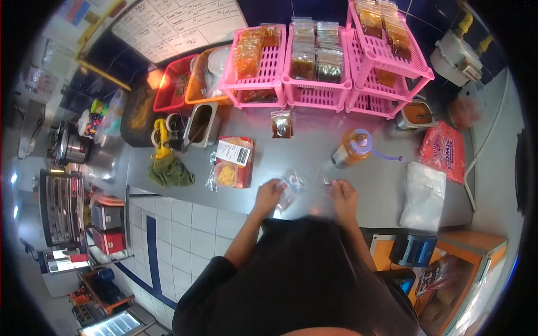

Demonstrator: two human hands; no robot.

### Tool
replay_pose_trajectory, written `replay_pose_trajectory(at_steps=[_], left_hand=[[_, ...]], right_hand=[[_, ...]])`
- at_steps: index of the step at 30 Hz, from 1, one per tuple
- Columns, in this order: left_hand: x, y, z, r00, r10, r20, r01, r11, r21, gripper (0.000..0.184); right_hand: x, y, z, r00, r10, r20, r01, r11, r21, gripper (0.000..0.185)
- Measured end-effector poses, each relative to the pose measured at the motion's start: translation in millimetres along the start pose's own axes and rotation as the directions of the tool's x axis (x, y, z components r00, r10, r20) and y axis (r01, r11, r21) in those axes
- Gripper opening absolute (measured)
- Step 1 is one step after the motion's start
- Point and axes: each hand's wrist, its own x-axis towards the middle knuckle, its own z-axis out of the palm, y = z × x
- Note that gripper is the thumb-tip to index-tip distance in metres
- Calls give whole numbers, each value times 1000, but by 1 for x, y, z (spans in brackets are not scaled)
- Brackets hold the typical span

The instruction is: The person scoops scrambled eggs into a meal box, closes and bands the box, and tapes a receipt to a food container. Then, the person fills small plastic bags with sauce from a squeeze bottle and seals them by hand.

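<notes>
My left hand (270,195) is closed on a small clear plastic bag (291,183), which stands up from its fingertips over the steel counter. A short way to the right, my right hand (343,196) is pinched together, with a small shiny bit at its fingertips too faint to name. Beyond it stands a pump bottle (353,147) of orange-brown sauce with a lilac pump top. Farther back lies a filled sauce sachet (282,124). Left of my left hand is a red box (245,168) with a white label and a clear tub of yellow food.
Pink baskets (318,96) of filled sachets line the back. A metal container (200,126) and a green cloth (170,170) are at left. At right are a steel sauce pan (416,116), a red packet (443,151) and a stack of clear bags (423,196).
</notes>
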Motion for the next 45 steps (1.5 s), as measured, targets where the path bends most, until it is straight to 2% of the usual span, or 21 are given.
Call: replay_pose_trajectory(at_steps=[1, 2, 4, 5, 7, 10, 14, 17, 18, 20, 22, 23, 25, 26, 28, 32, 35, 37, 40, 43, 45], left_hand=[[8, -2, -2, 994, -2, -107, 15, 993, 120, 30], [17, -5, -5, 979, 13, -205, 37, 971, 238, 31], [41, -16, -5, 935, -1, -355, 163, 890, 425, 32], [53, -20, -5, 918, -17, -397, 191, 895, 403, 32], [72, -11, -5, 896, -37, -443, 222, 901, 374, 32], [88, 6, -7, 837, -96, -539, 316, 888, 333, 32], [105, 1, -16, 784, -142, -604, 357, 900, 252, 33], [102, -10, -29, 897, 163, -411, -73, 971, 226, 29], [89, 1, -31, 901, 179, -396, -88, 968, 236, 29], [57, 20, -34, 924, 313, -220, -329, 943, -42, 24], [28, 44, -36, 939, 303, -163, -314, 948, -44, 22], [17, 54, -38, 947, 294, -131, -302, 952, -50, 21], [4, 65, -43, 949, 296, -106, -304, 950, -69, 22], [-3, 66, -44, 947, 309, -91, -316, 945, -84, 23], [-10, 64, -47, 957, 282, -73, -289, 953, -97, 24], [-18, 62, -57, 979, 202, -38, -205, 974, -102, 22], [-27, 57, -62, 977, 213, -4, -211, 964, -164, 23], [-30, 56, -65, 972, 234, 6, -228, 955, -190, 23], [-34, 58, -69, 972, 234, 11, -232, 970, -76, 23], [-32, 59, -69, 947, 317, 55, -315, 948, -51, 24], [-35, 65, -70, 956, 290, 42, -284, 952, -118, 24]], right_hand=[[4, 3, -1, 988, -139, -66, 144, 987, 73, 25], [8, 5, -4, 989, -132, -69, 136, 988, 70, 25], [10, 1, -9, 994, 99, -43, -78, 937, 340, 18], [9, 5, -11, 992, 113, -52, -89, 937, 338, 18], [13, 12, -12, 979, 196, 58, -193, 795, 575, 18], [9, 10, -13, 966, 250, 70, -232, 712, 663, 16], [2, 17, -14, 975, 206, 79, -207, 730, 651, 16], [8, 36, -23, 966, 228, 121, -256, 784, 565, 13], [12, 43, -25, 961, 194, 196, -270, 805, 528, 12], [11, 45, -19, 950, 179, 258, -290, 814, 504, 13], [11, 19, 3, 984, -177, 25, 171, 973, 154, 12], [10, -3, 10, 986, -162, 26, 156, 976, 152, 12], [9, -48, 14, 956, -274, 105, 272, 962, 37, 18], [10, -55, 13, 957, -264, 119, 262, 965, 33, 18], [15, -66, 15, 903, -190, 385, 201, 979, 11, 21], [14, -72, 24, 867, -229, 442, 226, 972, 60, 21], [12, -78, 24, 848, -203, 489, 286, 953, -101, 23], [5, -98, 25, 884, -66, 462, 207, 942, -262, 26], [3, -86, 33, 813, -141, 565, 334, 907, -255, 29], [1, -90, 44, 763, -73, 642, 347, 885, -312, 31], [6, -82, 47, 767, -38, 640, 288, 913, -290, 31]])
